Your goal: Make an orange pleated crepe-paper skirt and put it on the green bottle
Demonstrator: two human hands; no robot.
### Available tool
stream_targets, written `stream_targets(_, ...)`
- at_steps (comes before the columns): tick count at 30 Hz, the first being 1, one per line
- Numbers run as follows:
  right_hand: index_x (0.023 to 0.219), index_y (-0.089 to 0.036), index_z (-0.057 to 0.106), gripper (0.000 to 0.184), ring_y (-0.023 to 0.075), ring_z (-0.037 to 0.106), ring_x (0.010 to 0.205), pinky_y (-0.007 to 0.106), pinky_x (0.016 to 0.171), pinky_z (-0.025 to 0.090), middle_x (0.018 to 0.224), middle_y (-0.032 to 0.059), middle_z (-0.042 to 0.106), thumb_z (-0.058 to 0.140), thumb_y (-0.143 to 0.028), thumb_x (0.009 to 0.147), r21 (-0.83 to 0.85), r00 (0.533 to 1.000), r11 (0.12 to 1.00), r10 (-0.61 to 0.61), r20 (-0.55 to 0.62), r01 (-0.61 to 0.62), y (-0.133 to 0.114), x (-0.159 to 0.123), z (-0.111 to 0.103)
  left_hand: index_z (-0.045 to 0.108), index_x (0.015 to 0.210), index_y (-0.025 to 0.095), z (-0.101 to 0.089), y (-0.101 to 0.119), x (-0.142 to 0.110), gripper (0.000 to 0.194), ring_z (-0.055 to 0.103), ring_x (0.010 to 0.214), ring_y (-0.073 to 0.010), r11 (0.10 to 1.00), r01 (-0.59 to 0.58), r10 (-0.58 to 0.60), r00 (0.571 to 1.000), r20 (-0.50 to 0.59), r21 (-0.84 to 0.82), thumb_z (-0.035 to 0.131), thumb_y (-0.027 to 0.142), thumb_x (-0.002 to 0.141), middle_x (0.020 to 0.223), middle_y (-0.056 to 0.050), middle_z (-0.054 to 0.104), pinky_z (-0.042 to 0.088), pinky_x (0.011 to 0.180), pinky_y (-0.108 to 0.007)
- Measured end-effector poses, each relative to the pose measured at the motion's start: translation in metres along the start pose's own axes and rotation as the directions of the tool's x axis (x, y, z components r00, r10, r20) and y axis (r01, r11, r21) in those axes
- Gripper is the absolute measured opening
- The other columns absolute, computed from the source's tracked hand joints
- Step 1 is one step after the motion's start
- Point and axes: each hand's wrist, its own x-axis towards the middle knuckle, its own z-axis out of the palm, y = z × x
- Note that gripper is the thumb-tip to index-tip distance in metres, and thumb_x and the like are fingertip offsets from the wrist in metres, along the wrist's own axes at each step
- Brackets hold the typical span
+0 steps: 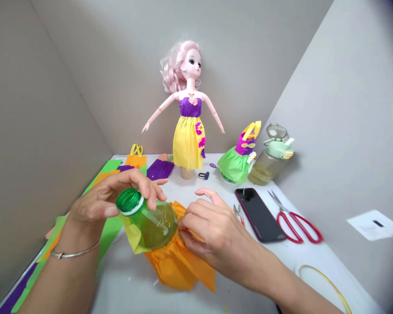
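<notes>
A green plastic bottle (157, 224) leans to the left in front of me, its uncapped neck toward my left hand. Orange fabric (180, 266) is gathered round its lower part like a skirt, and a yellow-green piece (132, 235) hangs at its near side. My left hand (127, 196) is curved round the bottle's neck and shoulder, thumb on one side and fingers on the other. With fingers bent together, my right hand (209, 222) pinches the orange fabric where it meets the bottle; the fingertips are partly hidden.
A pink-haired doll (190, 109) stands at the back. Right of it are a small dressed bottle (237, 159), a drink bottle (270, 161), a phone (260, 213), red-handled scissors (298, 222) and a yellow ring-shaped roll (330, 283). Coloured fabric sheets (109, 235) lie along the left.
</notes>
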Motion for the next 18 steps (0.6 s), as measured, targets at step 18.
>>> stream_targets(18, 0.084, -0.019, 0.057, 0.012, 0.0108, 0.054, 0.069, 0.036, 0.103, 0.034, 0.078, -0.0033, 0.062, 0.058, -0.008, 0.085, 0.245, 0.987, 0.960, 0.111, 0.116, -0.137, 0.012, 0.001, -0.006, 0.062, 0.108, 0.017, 0.007, 0.008, 0.008, 0.037, 0.066, 0.104, -0.0283, 0.998, -0.003, 0.003, 1.000, -0.001, 0.063, 0.070, 0.045, 0.085, 0.094, -0.007, 0.071, 0.045, 0.104, -0.049)
